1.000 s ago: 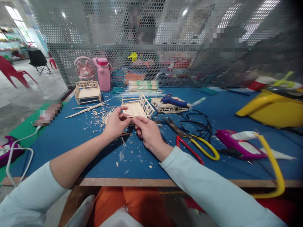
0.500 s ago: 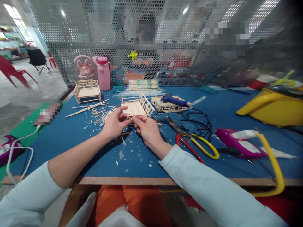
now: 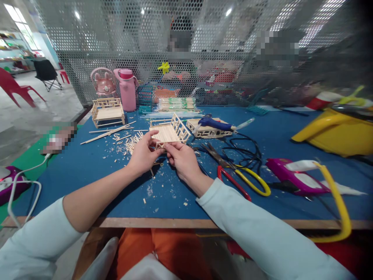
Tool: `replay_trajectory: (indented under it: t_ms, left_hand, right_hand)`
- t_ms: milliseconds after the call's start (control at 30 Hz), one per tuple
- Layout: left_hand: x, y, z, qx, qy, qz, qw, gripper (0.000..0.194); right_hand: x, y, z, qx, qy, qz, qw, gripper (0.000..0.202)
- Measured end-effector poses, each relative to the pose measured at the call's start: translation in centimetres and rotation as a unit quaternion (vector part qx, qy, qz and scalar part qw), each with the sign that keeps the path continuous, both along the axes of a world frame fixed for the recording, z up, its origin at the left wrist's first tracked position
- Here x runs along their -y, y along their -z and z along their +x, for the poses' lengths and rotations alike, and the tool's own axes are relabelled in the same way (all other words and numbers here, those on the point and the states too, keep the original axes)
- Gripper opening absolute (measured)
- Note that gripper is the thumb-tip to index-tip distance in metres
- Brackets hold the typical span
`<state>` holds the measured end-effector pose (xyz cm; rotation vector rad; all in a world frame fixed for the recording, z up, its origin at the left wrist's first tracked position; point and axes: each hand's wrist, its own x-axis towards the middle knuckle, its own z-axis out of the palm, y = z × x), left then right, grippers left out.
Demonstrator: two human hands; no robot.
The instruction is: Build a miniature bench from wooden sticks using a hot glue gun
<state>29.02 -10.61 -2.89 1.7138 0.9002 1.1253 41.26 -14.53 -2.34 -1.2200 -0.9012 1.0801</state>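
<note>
In the middle of the blue table a small model bench of pale wooden sticks (image 3: 165, 133) has its slatted top toward me and a railing raised at its right side. My left hand (image 3: 143, 152) is closed around its near left corner, thumb and fingers on the front edge. At the same edge my right hand (image 3: 183, 158) pinches with thumb and forefinger. Whether a separate small stick lies between those fingertips is hidden. Cut stick pieces (image 3: 134, 143) are heaped just beyond my left hand. Scissors (image 3: 224, 161) with red and yellow handles lie right of my right hand.
A finished-looking model bench (image 3: 108, 112) stands back left beside a pink bottle (image 3: 127, 91). A blue glue gun (image 3: 215, 123) rests on another stick frame (image 3: 208, 134). Packed sticks (image 3: 177, 104) lie by the mesh screen (image 3: 96, 46). A purple glue gun (image 3: 300, 177) is right, its black cable nearby.
My hands stay at the bench's front edge and shift very slightly; the left forearm moves a little to the right. The bench keeps its place.
</note>
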Motion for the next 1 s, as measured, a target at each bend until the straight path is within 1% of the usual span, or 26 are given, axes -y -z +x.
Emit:
replay_trajectory:
  t_ms: [167, 267, 333, 400, 433, 467, 500, 567, 600, 633, 700, 767, 833, 867, 933, 967, 1000]
  left_hand:
    - [0.0, 0.0, 0.2, -0.016, -0.008, 0.009, 1.0, 0.054]
    - [0.2, -0.2, 0.0, -0.028, -0.009, 0.026, 0.999, 0.058]
    - [0.7, -0.7, -0.5, -0.048, -0.052, 0.068, 0.995, 0.06]
    - [1.5, -1.3, -1.2, -0.074, -0.104, 0.147, 0.981, 0.055]
    - [1.9, -1.7, -1.5, -0.085, -0.11, 0.194, 0.971, 0.05]
    - [2.4, -2.0, -1.8, -0.095, -0.09, 0.242, 0.962, 0.043]
    - [2.8, -2.3, -2.0, -0.104, -0.055, 0.281, 0.952, 0.036]
    - [3.4, -2.6, -2.2, -0.115, 0.001, 0.327, 0.938, 0.026]
    - [3.6, -2.6, -2.2, -0.117, 0.01, 0.335, 0.935, 0.023]
    - [3.7, -2.6, -2.2, -0.115, 0.006, 0.336, 0.935, 0.022]
    - [3.6, -2.5, -2.2, -0.103, -0.015, 0.329, 0.938, 0.02]
    - [3.6, -2.5, -2.2, -0.089, -0.02, 0.317, 0.944, 0.016]
    - [3.6, -2.5, -2.2, -0.066, -0.018, 0.286, 0.956, 0.013]
    - [3.7, -2.6, -2.2, -0.051, -0.018, 0.256, 0.965, 0.013]
    - [4.1, -2.7, -2.0, -0.015, -0.007, 0.166, 0.986, 0.014]
    - [4.3, -2.7, -1.8, 0.006, 0.005, 0.108, 0.994, 0.015]
    - [4.4, -2.8, -1.6, 0.029, 0.023, 0.045, 0.998, 0.015]
  right_hand:
    - [0.0, 0.1, 0.0, -0.001, -0.001, -0.004, 1.0, 0.02]
    - [0.3, 0.0, 0.1, -0.013, -0.001, -0.003, 1.0, 0.019]
    - [0.7, -0.2, 0.2, -0.019, 0.001, -0.003, 1.0, 0.018]
    - [1.2, -0.6, 0.4, -0.035, -0.011, -0.004, 0.999, 0.019]
    - [1.5, -0.9, 0.4, -0.051, -0.031, -0.004, 0.998, 0.019]
    - [1.8, -1.1, 0.5, -0.073, -0.062, -0.004, 0.995, 0.019]
    - [2.0, -1.3, 0.6, -0.097, -0.101, -0.005, 0.99, 0.019]
    - [2.3, -1.7, 0.7, -0.143, -0.183, -0.007, 0.973, 0.02]
    - [2.3, -1.8, 0.7, -0.158, -0.212, -0.008, 0.964, 0.02]
    - [2.4, -1.8, 0.7, -0.169, -0.231, -0.01, 0.958, 0.019]
    - [2.4, -1.7, 0.6, -0.17, -0.246, -0.013, 0.954, 0.02]
    - [2.5, -1.6, 0.4, -0.134, -0.243, -0.016, 0.961, 0.023]
    - [2.9, -1.7, 0.3, -0.066, -0.238, -0.027, 0.969, 0.027]
    - [3.3, -1.7, 0.3, -0.02, -0.238, -0.034, 0.971, 0.028]
    - [4.3, -2.0, 0.7, 0.099, -0.221, -0.029, 0.97, 0.028]
    - [5.0, -2.2, 1.2, 0.174, -0.2, -0.017, 0.964, 0.026]
    - [5.6, -2.3, 1.9, 0.258, -0.165, 0.001, 0.952, 0.024]
